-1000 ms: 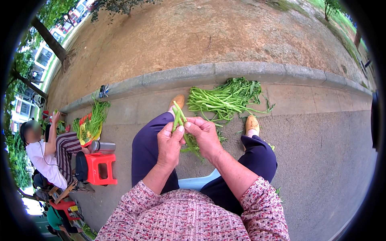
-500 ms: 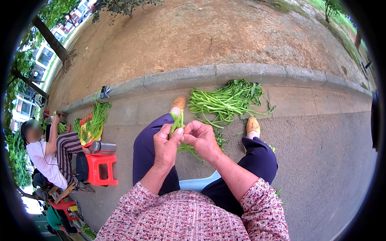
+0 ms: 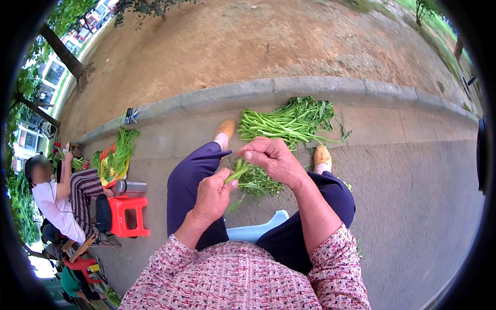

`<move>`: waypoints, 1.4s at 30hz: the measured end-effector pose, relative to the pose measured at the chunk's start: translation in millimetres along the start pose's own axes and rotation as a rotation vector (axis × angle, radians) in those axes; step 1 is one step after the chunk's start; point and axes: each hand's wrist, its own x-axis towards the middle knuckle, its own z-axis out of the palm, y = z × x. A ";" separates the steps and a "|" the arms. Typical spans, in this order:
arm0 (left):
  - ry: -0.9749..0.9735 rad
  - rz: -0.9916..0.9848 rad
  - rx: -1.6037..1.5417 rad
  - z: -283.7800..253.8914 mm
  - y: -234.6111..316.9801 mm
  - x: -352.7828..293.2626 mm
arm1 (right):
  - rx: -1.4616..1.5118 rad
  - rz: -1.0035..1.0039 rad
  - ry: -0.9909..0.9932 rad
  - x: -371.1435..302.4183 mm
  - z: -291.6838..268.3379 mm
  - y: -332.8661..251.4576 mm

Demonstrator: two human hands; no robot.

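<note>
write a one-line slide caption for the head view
Left hand holds green stems, right hand close by, with leafy greens on the pavement before a curb.

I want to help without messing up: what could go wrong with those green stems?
The stems pinched in the left hand stick out over the leafy heap on the ground, so they might slip and get mixed in. The yellowish left shoe is close beside the big stem pile, so a small foot shift could squash some.
</note>
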 end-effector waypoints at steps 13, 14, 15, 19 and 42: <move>-0.200 0.003 0.030 -1.9 4.6 -6.9 | -0.608 -0.123 -0.118 -10.5 -9.8 6.0; -0.215 -0.015 0.004 -2.2 2.7 -7.3 | -0.651 -0.139 -0.127 -10.3 -9.2 5.2; -0.240 -0.051 -0.037 -2.6 1.0 -7.6 | -0.669 -0.149 -0.127 -10.2 -8.0 5.2; -0.324 -0.092 -0.198 -3.4 -6.7 -7.3 | -0.798 -0.165 -0.135 -12.8 -1.4 6.0; -0.292 -0.287 -0.961 -18.2 -8.2 -9.0 | 0.293 0.240 -0.190 -5.1 8.2 13.7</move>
